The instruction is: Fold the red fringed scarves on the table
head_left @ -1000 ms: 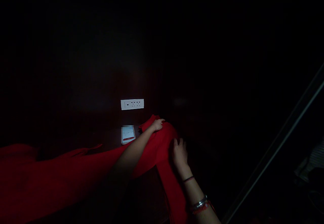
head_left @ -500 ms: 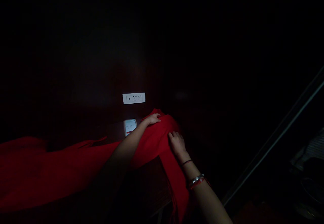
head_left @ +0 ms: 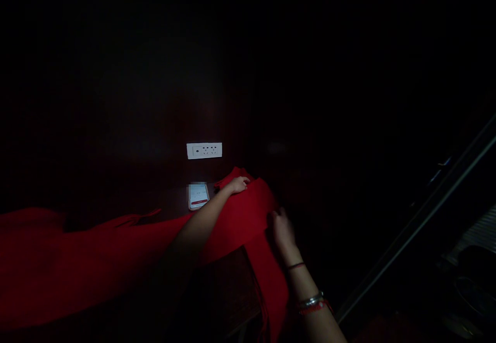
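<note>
A long red scarf with fringed ends lies across a dark tabletop and hangs over its right-hand edge. My left hand rests on the scarf's far part, beside a raised fold, its fingers reaching out over the cloth. By the scarf's right border is my right hand, slightly smeared by motion, fingers bent and a shadow falling on the cloth beside it. Whether those fingers pinch the cloth is not visible. Just left of my left forearm lies a phone with a lit screen.
A white socket panel is set in the dark wall behind the tabletop. On the right, a pale slanted edge runs through the dark, with a striped item beyond it. Most surroundings are too dark to make out.
My right hand has shifted right and a little down, away from the scarf's top surface. My left hand has moved slightly right. The fold beside it looks sharper.
</note>
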Available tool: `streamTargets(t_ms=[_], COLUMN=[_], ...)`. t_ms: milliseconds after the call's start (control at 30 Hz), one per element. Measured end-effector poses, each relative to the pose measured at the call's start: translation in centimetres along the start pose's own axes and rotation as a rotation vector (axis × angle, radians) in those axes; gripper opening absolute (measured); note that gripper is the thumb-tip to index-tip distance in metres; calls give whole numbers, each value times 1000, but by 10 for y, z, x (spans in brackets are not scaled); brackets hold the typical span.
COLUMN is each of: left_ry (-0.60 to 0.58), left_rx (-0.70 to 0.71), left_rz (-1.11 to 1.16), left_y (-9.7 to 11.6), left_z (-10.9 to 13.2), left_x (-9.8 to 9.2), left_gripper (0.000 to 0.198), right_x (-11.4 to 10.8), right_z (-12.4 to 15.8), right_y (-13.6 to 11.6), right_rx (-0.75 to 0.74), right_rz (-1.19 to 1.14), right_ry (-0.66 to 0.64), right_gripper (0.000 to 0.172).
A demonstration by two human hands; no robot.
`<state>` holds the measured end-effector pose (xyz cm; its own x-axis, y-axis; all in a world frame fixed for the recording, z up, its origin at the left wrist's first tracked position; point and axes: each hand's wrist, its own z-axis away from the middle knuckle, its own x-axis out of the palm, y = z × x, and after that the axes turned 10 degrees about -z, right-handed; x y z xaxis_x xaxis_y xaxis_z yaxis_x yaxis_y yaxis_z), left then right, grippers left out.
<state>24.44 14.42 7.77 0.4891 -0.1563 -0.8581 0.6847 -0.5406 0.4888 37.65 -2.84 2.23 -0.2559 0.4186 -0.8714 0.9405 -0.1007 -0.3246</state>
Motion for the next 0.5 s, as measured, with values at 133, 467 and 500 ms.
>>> streamTargets(t_ms=[133,467,500], left_ry=[6,109,107], left_rx=[23,16,23], left_rz=[-35,52,63], left_y=[5,21,21], left_z=[-1,-23,-26], left_x=[4,19,22], left_gripper=[32,47,50], right_x=[0,33,38], right_z=[-5,-63,-65], right_y=[-10,-27,-26], right_rx=[2,-182,-169], right_rz=[105,57,65], right_ry=[47,3,-15], right_gripper=[35,63,67])
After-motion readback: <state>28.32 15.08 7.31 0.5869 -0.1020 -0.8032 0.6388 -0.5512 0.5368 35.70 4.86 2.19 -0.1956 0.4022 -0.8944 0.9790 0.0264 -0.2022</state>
